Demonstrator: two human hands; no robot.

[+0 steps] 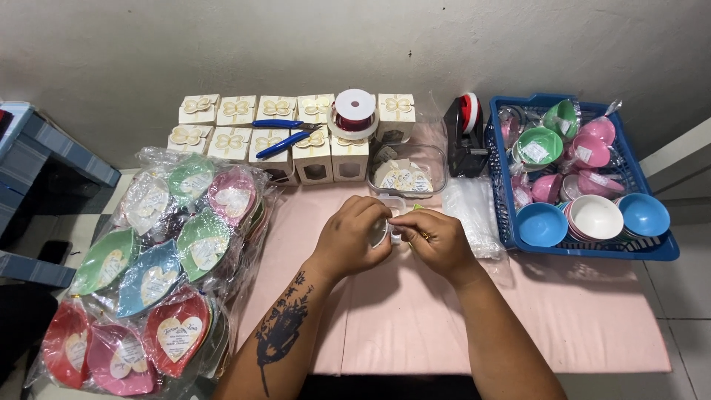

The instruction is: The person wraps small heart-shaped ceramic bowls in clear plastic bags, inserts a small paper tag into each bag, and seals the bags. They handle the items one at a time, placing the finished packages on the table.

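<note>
My left hand (355, 237) and my right hand (437, 241) meet over the middle of the pink table (578, 318). Together they pinch a small white round object (381, 233), mostly hidden by my fingers. Both hands are closed around it. Just behind them stands a clear plastic container (406, 174) with several heart-shaped paper tags inside.
Small cream gift boxes (237, 126) line the back, with blue-handled scissors (285, 133) and a red ribbon spool (354, 112) on top. Wrapped leaf-shaped dishes (155, 259) pile at left. A blue basket (659, 248) of coloured bowls sits right, beside a tape dispenser (465, 137) and clear bags (474, 211).
</note>
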